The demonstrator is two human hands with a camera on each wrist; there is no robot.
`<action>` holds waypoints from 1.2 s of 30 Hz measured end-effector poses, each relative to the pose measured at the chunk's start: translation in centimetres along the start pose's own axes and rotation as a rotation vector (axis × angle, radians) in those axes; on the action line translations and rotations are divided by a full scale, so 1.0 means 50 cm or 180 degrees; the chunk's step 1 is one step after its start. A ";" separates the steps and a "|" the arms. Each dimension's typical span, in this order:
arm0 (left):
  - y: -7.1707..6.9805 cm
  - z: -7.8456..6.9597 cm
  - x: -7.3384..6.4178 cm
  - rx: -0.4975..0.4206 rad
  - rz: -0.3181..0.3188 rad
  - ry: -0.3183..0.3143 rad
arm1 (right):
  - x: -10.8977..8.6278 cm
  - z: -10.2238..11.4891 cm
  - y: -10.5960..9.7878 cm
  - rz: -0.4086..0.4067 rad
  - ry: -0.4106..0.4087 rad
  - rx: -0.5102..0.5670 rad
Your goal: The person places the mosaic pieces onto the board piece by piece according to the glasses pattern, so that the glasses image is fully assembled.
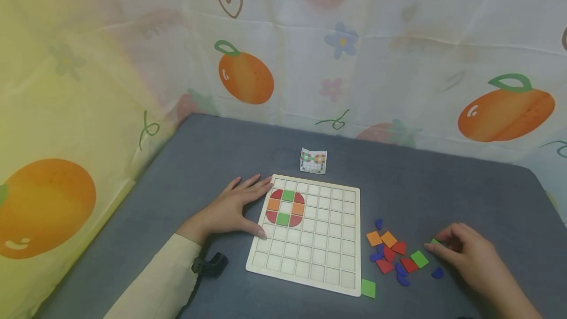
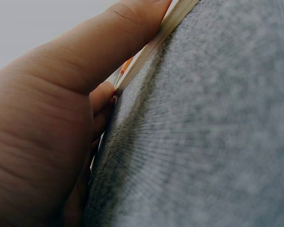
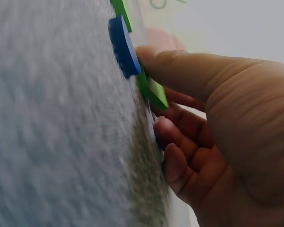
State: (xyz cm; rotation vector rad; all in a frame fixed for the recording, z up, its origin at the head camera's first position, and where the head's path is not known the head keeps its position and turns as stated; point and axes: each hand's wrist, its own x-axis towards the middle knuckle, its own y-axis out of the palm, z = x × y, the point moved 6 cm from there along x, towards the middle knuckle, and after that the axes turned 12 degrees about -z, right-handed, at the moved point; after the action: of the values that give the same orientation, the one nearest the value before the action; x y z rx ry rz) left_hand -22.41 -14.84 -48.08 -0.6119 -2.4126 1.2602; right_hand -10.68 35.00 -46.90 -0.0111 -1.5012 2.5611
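A pale wooden grid board (image 1: pixel 310 255) lies on the table, with a ring of red, orange and green tiles (image 1: pixel 288 195) set in its upper left cells. My left hand (image 1: pixel 230 210) rests at the board's left edge, fingers spread, thumb touching the rim; the left wrist view shows the thumb (image 2: pixel 113 38) against the wooden edge. Right of the loose tiles, my right hand (image 1: pixel 469 255) pinches a green square tile (image 3: pixel 154 92) between thumb and fingers, low over the cloth. A blue rounded piece (image 3: pixel 124 47) appears beside the thumb in the right wrist view.
Loose red (image 1: pixel 384 266), orange (image 1: pixel 374 239), blue (image 1: pixel 403 280) and green (image 1: pixel 419 259) pieces lie right of the board. Another green square (image 1: pixel 368 288) touches its lower right corner. A small printed pattern card (image 1: pixel 313 161) lies behind the board. A patterned curtain (image 1: pixel 283 63) hangs behind the table.
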 end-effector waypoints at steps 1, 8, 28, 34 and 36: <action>0.000 0.000 0.000 -0.0001 0.0000 0.0000 | 0.000 0.003 0.001 -0.0025 -0.0002 0.0026; -0.001 -0.001 0.000 0.0019 -0.0004 0.0020 | -0.008 0.017 0.008 -0.0269 0.0008 0.0343; -0.001 -0.001 0.001 -0.0016 0.0002 0.0004 | 0.004 0.156 0.047 -0.0536 -0.0110 0.1432; 0.000 0.000 0.002 0.0002 0.0011 0.0004 | 0.012 0.216 0.073 -0.0411 -0.0034 0.1639; 0.001 0.000 0.002 0.0005 0.0011 0.0006 | 0.014 0.238 0.082 -0.0368 -0.0061 0.1695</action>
State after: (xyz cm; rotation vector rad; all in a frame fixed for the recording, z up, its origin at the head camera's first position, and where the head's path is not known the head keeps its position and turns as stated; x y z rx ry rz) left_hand -22.50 -14.78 -48.12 -0.6166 -2.4097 1.2623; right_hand -13.07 22.86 -44.56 0.1631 -0.7567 2.7782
